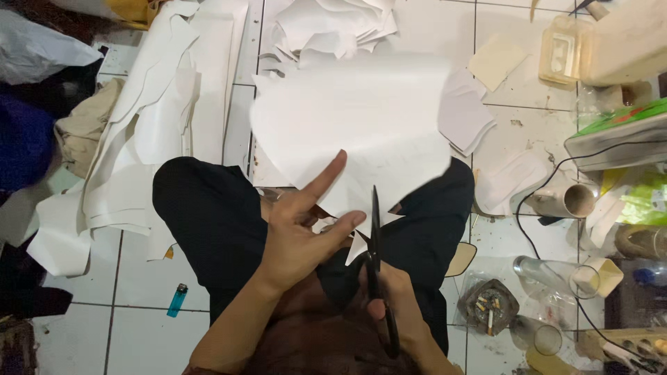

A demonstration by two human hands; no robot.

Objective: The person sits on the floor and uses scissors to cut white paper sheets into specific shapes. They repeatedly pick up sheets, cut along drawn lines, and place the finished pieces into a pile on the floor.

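Note:
A large white sheet (354, 125) is held up over my lap. My left hand (302, 232) grips its lower edge between thumb and fingers, the index finger stretched up along the sheet. My right hand (392, 292) is closed around the handles of black scissors (376, 229), whose blades point up into the bottom edge of the sheet. I sit cross-legged in black trousers (208, 215) on a white tiled floor (139, 333).
Piles of white cut sheets (160, 118) lie left and behind. A blue lighter (177, 300) rests on the floor at left. At right are an ashtray (490, 305), glass bottles (549, 271), a tape roll (566, 201), a black cable (528, 215) and plastic containers (611, 42).

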